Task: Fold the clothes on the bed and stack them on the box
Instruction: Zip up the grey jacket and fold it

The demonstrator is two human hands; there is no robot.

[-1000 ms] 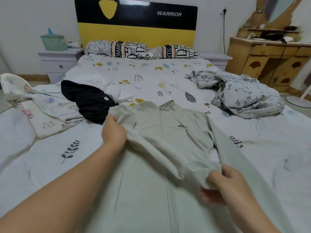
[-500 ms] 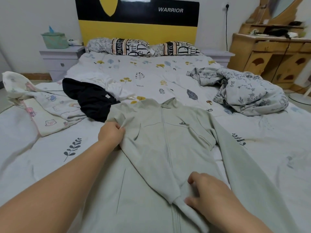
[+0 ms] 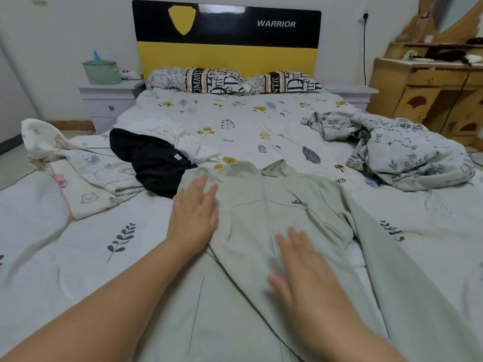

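Observation:
A pale grey-green zip jacket (image 3: 285, 223) lies flat on the bed (image 3: 235, 118), collar away from me, its left sleeve folded diagonally across the front. My left hand (image 3: 194, 218) presses flat on the jacket's left shoulder, fingers straight. My right hand (image 3: 300, 270) lies flat on the folded sleeve near the zip, fingers spread. The jacket's other sleeve runs down to the lower right. A black garment (image 3: 154, 160), a white garment (image 3: 188, 142) and a cartoon-print piece (image 3: 86, 168) lie to the left. No box is in view.
A crumpled grey floral garment (image 3: 407, 152) sits on the bed's right side. Two pillows (image 3: 230, 81) lean at the yellow-black headboard. A nightstand (image 3: 109, 100) with a green tissue box stands at left, a wooden dresser (image 3: 428, 87) at right.
Both hands let go of the sleeve they were gripping and now lie flat on the jacket. The sleeve has been laid across the jacket's front.

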